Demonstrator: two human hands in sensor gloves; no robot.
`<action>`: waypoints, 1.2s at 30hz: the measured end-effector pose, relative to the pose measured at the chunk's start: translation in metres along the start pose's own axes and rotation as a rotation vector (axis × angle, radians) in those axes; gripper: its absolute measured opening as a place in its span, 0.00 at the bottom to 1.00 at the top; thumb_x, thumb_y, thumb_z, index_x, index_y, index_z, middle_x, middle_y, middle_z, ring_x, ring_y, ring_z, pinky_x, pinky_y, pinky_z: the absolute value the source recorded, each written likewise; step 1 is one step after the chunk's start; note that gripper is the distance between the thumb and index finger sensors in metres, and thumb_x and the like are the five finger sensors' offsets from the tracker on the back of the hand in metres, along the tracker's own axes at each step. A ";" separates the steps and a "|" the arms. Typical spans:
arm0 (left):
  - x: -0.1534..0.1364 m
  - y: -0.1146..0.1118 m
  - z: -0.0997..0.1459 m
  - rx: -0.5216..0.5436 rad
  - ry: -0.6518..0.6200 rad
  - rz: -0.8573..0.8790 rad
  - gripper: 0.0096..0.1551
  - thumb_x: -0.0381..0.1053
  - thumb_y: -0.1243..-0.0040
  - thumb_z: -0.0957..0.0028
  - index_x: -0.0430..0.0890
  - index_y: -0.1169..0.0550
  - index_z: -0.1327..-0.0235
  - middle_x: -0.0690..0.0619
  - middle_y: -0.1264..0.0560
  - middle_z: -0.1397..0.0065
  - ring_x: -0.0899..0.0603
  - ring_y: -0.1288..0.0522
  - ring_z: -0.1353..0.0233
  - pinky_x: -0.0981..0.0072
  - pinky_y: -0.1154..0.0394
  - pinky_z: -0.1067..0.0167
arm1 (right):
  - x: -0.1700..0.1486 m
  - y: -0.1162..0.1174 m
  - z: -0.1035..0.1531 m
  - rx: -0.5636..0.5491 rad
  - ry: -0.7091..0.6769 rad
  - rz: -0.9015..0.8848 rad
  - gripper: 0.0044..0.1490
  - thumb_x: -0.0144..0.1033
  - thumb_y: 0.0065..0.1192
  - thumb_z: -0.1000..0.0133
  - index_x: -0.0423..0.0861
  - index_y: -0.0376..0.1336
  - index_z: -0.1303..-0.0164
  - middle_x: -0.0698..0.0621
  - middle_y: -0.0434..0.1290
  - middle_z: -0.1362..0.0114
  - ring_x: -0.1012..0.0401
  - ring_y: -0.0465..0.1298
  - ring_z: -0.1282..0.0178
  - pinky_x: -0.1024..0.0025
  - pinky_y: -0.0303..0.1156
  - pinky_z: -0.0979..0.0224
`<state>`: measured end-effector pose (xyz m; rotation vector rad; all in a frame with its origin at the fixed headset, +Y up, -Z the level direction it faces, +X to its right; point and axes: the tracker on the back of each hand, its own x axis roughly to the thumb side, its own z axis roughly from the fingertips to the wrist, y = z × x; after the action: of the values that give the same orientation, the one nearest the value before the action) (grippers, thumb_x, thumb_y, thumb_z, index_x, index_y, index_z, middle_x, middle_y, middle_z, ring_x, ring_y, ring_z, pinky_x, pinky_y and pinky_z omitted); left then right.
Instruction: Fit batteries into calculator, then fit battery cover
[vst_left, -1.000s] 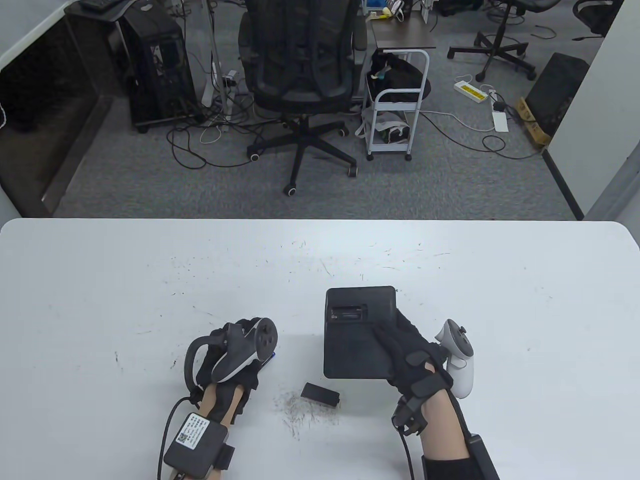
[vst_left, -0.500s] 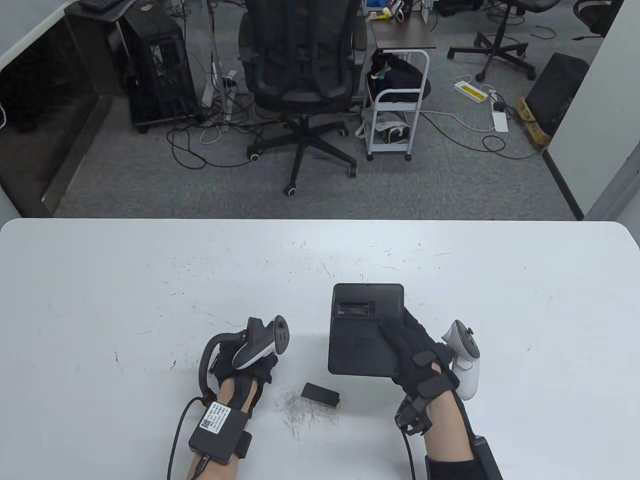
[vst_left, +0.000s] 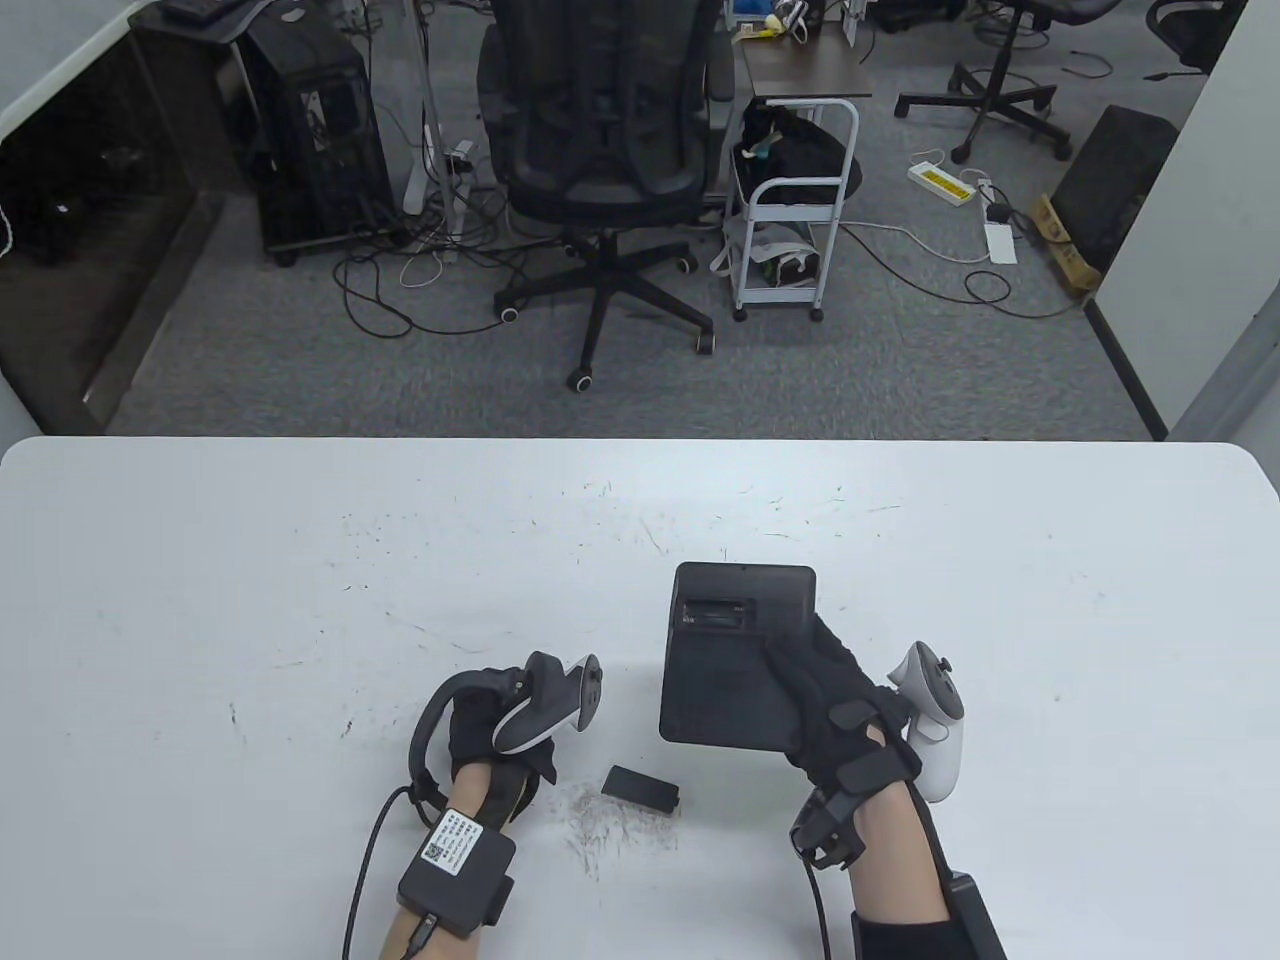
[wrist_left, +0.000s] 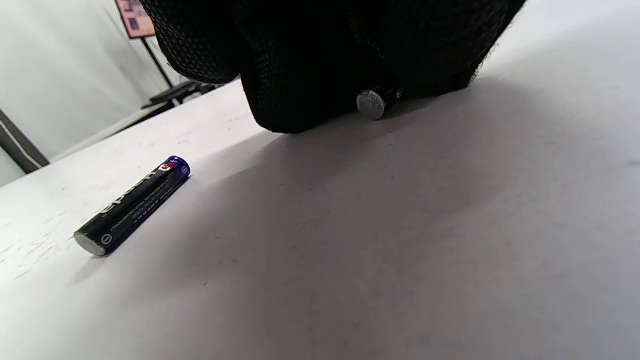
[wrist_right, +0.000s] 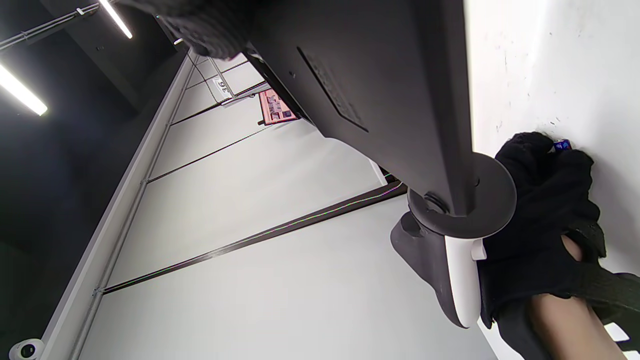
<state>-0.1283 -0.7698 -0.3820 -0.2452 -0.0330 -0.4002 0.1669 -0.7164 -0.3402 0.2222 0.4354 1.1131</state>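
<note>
My left hand (vst_left: 500, 725) slid nearer the cover (vst_left: 641, 790) – it grips one battery (wrist_left: 372, 102); the other battery (wrist_left: 131, 206) lies loose – my right hand (vst_left: 835, 705) holds one calculator (vst_left: 735, 650)

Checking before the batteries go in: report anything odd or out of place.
Nothing damaged. The table is scuffed, with dark specks near the cover. One battery lies loose; the left hand holds another.

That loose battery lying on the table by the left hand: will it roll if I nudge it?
Probably. The loose battery is a smooth cylinder lying on its side on the flat table, so a sideways nudge likely rolls it. Pushed end-on, it should slide. It looks rigid.
</note>
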 end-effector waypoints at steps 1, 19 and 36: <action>-0.001 0.001 0.001 0.001 -0.002 0.007 0.34 0.59 0.34 0.50 0.52 0.26 0.29 0.57 0.17 0.37 0.49 0.15 0.36 0.46 0.24 0.29 | 0.000 0.000 0.000 0.001 0.001 0.002 0.46 0.43 0.68 0.46 0.47 0.48 0.23 0.43 0.67 0.23 0.41 0.78 0.34 0.49 0.79 0.39; -0.068 0.048 0.040 0.267 -0.125 0.821 0.27 0.54 0.47 0.42 0.56 0.31 0.27 0.50 0.17 0.31 0.42 0.15 0.33 0.45 0.23 0.31 | -0.002 0.001 -0.002 0.011 0.017 0.022 0.46 0.43 0.68 0.46 0.47 0.48 0.23 0.43 0.67 0.23 0.41 0.78 0.34 0.49 0.79 0.38; -0.084 0.064 0.079 0.490 -0.244 1.173 0.36 0.51 0.41 0.42 0.62 0.39 0.19 0.51 0.18 0.33 0.52 0.13 0.44 0.56 0.20 0.35 | -0.011 0.006 -0.010 0.003 0.063 0.096 0.45 0.43 0.68 0.46 0.47 0.48 0.23 0.43 0.66 0.23 0.40 0.77 0.33 0.48 0.78 0.38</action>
<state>-0.1798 -0.6611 -0.3269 0.1931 -0.2111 0.8060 0.1534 -0.7245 -0.3444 0.2127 0.4859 1.2160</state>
